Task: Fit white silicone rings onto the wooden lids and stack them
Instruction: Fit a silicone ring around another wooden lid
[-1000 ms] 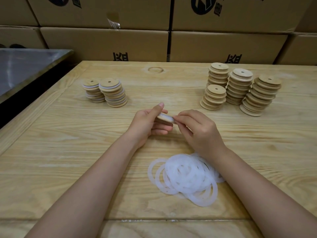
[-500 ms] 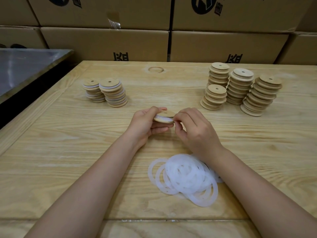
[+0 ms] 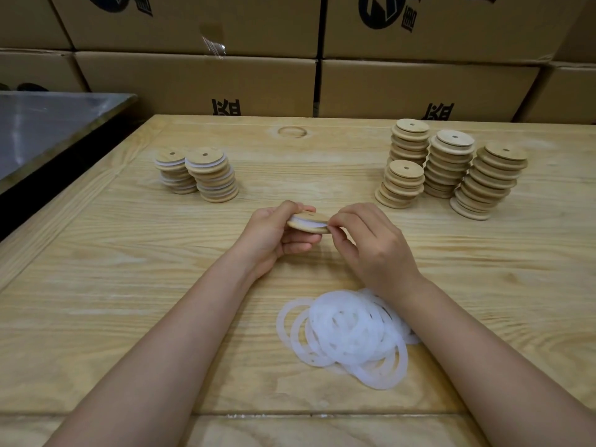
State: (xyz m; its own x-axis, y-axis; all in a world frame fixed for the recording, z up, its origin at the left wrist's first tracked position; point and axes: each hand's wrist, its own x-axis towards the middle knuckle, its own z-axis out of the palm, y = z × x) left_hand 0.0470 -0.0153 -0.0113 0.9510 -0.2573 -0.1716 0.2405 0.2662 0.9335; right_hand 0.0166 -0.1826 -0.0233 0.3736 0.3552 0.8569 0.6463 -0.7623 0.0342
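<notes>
My left hand [image 3: 274, 235] grips a round wooden lid [image 3: 309, 223] just above the table, held nearly flat with a white silicone ring showing round its groove. My right hand [image 3: 371, 243] pinches the lid's right edge where the ring sits. A loose pile of white silicone rings [image 3: 346, 333] lies on the table near my right wrist. Two stacks of lids with white rings [image 3: 200, 174] stand at the far left. Several stacks of plain wooden lids [image 3: 451, 166] stand at the far right.
The work surface is a light wooden table [image 3: 129, 301] with a raised border. A grey metal surface [image 3: 48, 124] lies to the far left beyond a dark gap. Stacked cardboard boxes [image 3: 322, 59] form a wall behind the table.
The lid has turned from tilted on edge to nearly flat between my hands, and my right fingers have shifted along its right rim. Stacks and ring pile stay put.
</notes>
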